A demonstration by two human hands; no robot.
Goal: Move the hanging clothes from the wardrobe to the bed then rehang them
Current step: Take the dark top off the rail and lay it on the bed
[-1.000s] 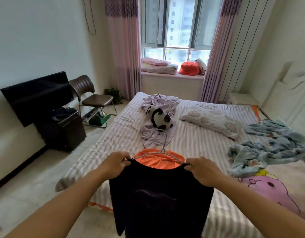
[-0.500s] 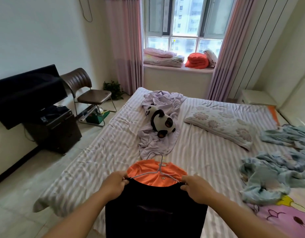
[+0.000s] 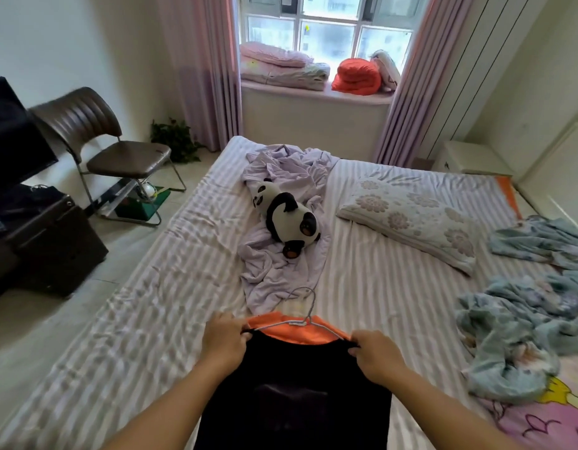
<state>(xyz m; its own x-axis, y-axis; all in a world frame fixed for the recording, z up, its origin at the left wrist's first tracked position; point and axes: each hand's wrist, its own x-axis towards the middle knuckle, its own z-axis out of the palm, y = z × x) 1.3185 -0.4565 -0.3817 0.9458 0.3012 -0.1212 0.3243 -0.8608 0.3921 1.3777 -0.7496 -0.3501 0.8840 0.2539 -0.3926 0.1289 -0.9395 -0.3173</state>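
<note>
My left hand (image 3: 224,344) and right hand (image 3: 375,360) pinch the black shirt (image 3: 297,394) by its shoulders on the wire hanger (image 3: 305,315), orange lining showing. It's lower over the striped bed (image 3: 157,306) than a second ago; laydown looks imminent. Panda plush (image 3: 289,219) beyond.

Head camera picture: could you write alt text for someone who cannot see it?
A person's left hand and right hand grip the shoulders of a black shirt on a wire hanger, an orange garment behind it, over a striped bed holding a panda toy.
</note>
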